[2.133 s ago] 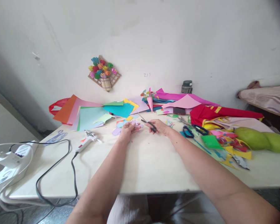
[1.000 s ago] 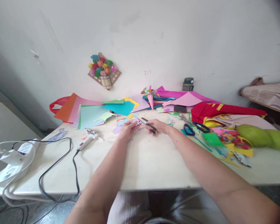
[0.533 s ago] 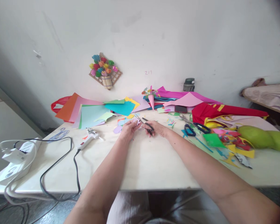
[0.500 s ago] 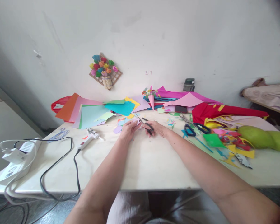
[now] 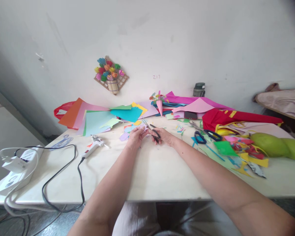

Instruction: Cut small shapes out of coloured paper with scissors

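Over the middle of the table, my left hand [image 5: 137, 136] pinches a small piece of light purple paper [image 5: 144, 127]. My right hand [image 5: 161, 135] is closed around the dark handles of a pair of scissors [image 5: 155, 132]. The blades point up and to the left, right beside the purple paper. Whether they touch it is too small to tell. Small paper cutouts [image 5: 124, 136] in purple, orange and blue lie just left of my left hand. Behind both hands stands a pink paper cone [image 5: 159, 107] with tiny coloured flowers.
A white glue gun [image 5: 93, 147] with a black cord lies at left, near a power strip [image 5: 19, 170]. Coloured paper sheets [image 5: 95, 121] spread along the back. Dark-handled scissors [image 5: 200, 137], paper scraps [image 5: 245, 164] and a red cloth [image 5: 236, 117] lie at right. A phone [image 5: 190, 115] sits behind.
The scissors and both hands have shifted only very slightly. My left hand still pinches the purple paper, and the things on the table have not moved.
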`<state>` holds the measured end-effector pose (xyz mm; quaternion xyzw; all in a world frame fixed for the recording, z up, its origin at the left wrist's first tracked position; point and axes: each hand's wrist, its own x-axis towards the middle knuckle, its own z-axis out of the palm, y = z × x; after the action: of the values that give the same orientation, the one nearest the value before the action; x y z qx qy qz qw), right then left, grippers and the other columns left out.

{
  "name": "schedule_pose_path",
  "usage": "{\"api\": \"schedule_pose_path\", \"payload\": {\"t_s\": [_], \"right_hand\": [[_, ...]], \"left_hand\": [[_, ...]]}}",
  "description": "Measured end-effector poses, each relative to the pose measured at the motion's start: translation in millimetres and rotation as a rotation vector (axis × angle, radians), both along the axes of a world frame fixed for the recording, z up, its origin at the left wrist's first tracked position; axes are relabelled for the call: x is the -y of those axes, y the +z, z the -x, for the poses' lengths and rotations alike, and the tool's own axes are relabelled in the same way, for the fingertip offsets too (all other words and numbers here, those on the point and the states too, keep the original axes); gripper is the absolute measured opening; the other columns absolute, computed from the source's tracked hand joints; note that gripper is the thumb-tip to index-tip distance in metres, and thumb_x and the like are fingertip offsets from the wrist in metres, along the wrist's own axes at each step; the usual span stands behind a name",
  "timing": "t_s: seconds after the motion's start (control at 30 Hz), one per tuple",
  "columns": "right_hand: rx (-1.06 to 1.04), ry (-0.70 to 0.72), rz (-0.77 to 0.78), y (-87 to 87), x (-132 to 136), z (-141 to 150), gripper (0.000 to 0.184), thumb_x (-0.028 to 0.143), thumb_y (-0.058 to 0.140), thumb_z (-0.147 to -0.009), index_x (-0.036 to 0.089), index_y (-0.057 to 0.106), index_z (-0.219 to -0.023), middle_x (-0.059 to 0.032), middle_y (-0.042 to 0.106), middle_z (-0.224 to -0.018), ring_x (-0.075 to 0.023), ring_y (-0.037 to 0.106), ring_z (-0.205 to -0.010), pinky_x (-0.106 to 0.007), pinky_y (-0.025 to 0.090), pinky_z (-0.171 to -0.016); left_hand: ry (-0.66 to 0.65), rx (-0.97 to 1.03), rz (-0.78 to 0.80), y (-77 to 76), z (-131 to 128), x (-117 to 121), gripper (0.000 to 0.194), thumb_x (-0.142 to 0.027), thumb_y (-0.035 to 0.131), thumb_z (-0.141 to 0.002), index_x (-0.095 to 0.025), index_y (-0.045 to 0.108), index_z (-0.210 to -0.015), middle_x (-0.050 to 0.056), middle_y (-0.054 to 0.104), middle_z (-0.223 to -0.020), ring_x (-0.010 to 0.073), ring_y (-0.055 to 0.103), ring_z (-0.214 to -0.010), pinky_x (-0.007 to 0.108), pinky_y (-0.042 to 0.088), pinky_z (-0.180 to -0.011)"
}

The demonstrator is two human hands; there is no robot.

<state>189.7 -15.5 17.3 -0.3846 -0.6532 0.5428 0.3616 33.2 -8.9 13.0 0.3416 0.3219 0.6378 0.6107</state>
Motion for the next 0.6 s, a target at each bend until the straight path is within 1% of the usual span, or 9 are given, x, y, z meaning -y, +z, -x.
{"api": "schedule_pose_path", "payload": {"t_s": [0.1,0.33,0.6], "right_hand": [[-0.006,0.004,0.002,-1.2,-1.0,0.0,0.042,0.057,0.054,-0.077,0.015,0.054,-0.077,-0.001,0.061,-0.06,-0.0071,0.055,-0.041,-0.014,0.031,-0.03],[-0.017,0.007,-0.003,1.1,1.2,0.0,0.042,0.057,0.053,-0.078,0.015,0.055,-0.078,-0.0009,0.061,-0.06,-0.0071,0.055,-0.042,-0.015,0.032,-0.03],[-0.046,-0.019,0.0,-4.3,0.2,5.4,0.047,0.061,0.052,-0.076,0.015,0.054,-0.082,-0.0004,0.059,-0.062,-0.0079,0.055,-0.043,-0.015,0.034,-0.031]], "left_hand": [[-0.003,0.009,0.005,0.6,-0.2,0.5,0.011,-0.008,0.067,-0.067,-0.012,0.057,-0.066,0.001,0.063,-0.066,0.012,0.064,-0.066,0.033,0.055,-0.08],[-0.012,0.023,0.002,-0.6,-0.1,-0.5,0.008,-0.006,0.064,-0.07,-0.012,0.059,-0.068,0.002,0.065,-0.066,0.0115,0.064,-0.066,0.03,0.055,-0.079],[-0.008,0.057,0.002,-2.2,-0.3,-2.2,0.007,-0.006,0.062,-0.072,-0.012,0.058,-0.069,0.003,0.066,-0.07,0.0114,0.065,-0.068,0.029,0.054,-0.078]]}}
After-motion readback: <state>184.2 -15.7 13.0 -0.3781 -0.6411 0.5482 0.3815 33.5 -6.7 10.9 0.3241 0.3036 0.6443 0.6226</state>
